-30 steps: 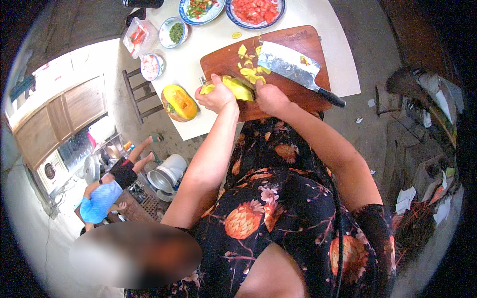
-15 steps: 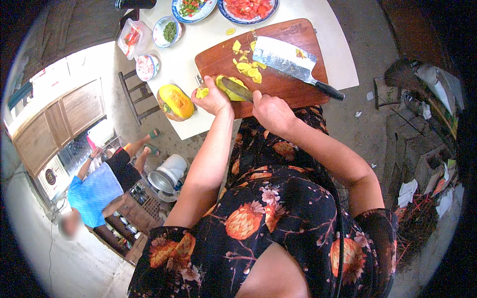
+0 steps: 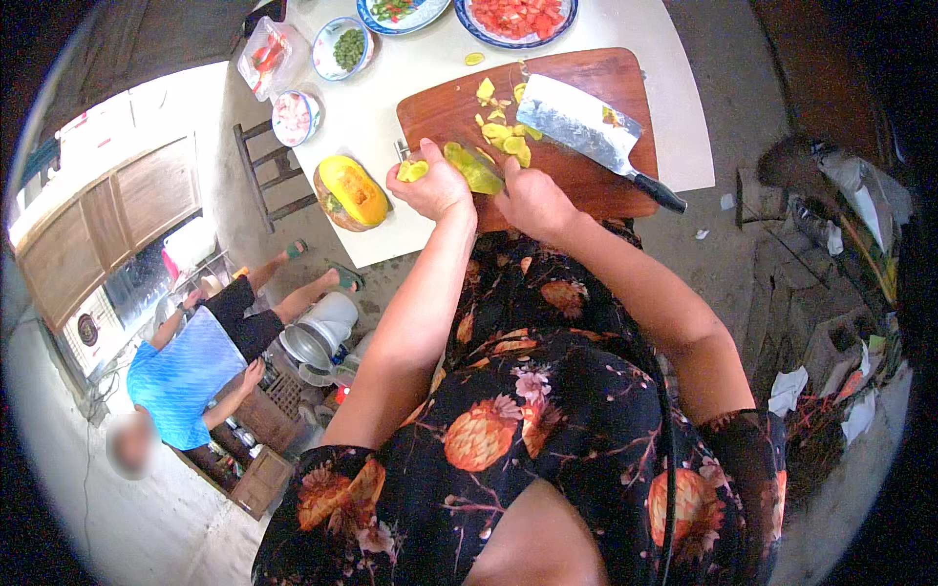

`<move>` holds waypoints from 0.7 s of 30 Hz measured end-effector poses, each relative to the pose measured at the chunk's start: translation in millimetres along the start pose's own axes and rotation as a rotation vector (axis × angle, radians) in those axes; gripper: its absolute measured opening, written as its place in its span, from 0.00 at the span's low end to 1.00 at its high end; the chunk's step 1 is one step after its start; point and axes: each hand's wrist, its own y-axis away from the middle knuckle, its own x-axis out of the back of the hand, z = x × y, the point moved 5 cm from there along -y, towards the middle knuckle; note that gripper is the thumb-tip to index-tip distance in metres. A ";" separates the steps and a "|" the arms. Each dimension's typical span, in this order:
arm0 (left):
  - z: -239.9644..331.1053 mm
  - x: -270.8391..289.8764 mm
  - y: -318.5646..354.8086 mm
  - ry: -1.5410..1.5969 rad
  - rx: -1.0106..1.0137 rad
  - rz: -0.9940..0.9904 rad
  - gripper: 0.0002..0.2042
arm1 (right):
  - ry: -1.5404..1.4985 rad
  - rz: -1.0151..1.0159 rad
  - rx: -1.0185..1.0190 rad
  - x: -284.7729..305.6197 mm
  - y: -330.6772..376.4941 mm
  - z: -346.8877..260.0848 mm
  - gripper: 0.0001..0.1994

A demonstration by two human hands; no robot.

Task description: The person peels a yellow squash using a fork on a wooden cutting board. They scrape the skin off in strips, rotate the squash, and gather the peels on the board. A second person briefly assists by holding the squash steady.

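Note:
My left hand [image 3: 435, 186] is closed around a piece of pumpkin [image 3: 471, 170], whose yellow-green side faces up; a yellow part shows by the fingertips. Against its right end, my right hand [image 3: 535, 203] grips a small knife, with most of the blade hidden by the pumpkin. Both hands are over the near edge of a brown wooden cutting board [image 3: 435, 115]. Yellow-green peelings [image 3: 506, 139] lie scattered on the board. Beside them rests a cleaver [image 3: 576, 119], its black handle over the board's right edge. A cut pumpkin half [image 3: 354, 193] sits left of my left hand, yellow flesh up.
Along the white table [image 3: 674, 117] stand a bowl of chopped greens [image 3: 347, 49], a bowl of pinkish pieces [image 3: 294, 119], a plastic tub [image 3: 269, 61] and a plate of red chunks [image 3: 518, 18]. A wooden chair [image 3: 264, 168] and a person in blue [image 3: 191, 376] are at left.
The knife blade lay across the top of the pumpkin piece and now is mostly out of sight behind it. The piece has turned. At left, the other person's legs and arm have shifted.

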 end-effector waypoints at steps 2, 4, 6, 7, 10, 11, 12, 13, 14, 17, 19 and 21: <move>6.9 -0.3 2.5 -0.056 -0.030 0.012 0.34 | -0.002 -0.036 0.015 -2.4 -10.5 10.7 0.18; 4.1 0.4 -0.1 -0.044 -0.039 -0.021 0.34 | -0.006 -0.062 -0.009 -11.9 -17.6 28.0 0.19; 3.0 1.0 0.3 -0.020 -0.007 -0.037 0.34 | -0.049 -0.066 -0.018 -8.8 -27.2 41.2 0.20; 1.3 1.7 0.4 -0.012 -0.001 -0.033 0.34 | -0.060 -0.056 -0.005 -5.3 -30.4 46.3 0.20; -6.9 0.7 -5.9 0.131 0.052 -0.037 0.33 | -0.031 0.075 0.074 4.3 -24.1 48.0 0.17; -18.8 0.7 -12.7 0.254 0.101 -0.044 0.34 | 0.000 0.093 0.071 11.0 -13.0 37.4 0.17; -29.8 -1.5 -18.3 0.376 0.150 -0.051 0.34 | 0.030 0.112 0.067 14.9 -1.3 29.3 0.16; -31.9 -3.1 -17.3 0.461 0.138 -0.061 0.34 | 0.027 0.154 0.127 15.2 12.1 25.5 0.14; -30.1 -3.3 -13.0 0.447 0.143 -0.040 0.33 | 0.086 0.190 0.169 15.5 25.1 21.8 0.11; -25.2 -5.7 -2.3 0.482 0.173 0.004 0.31 | 0.231 0.105 0.176 16.8 51.0 11.9 0.06; -24.1 -4.0 0.3 0.472 0.147 0.001 0.32 | 0.218 0.064 0.139 17.7 57.3 6.8 0.06; -24.1 -3.5 -1.0 0.396 0.121 0.017 0.33 | 0.186 0.045 0.115 14.4 57.4 8.4 0.06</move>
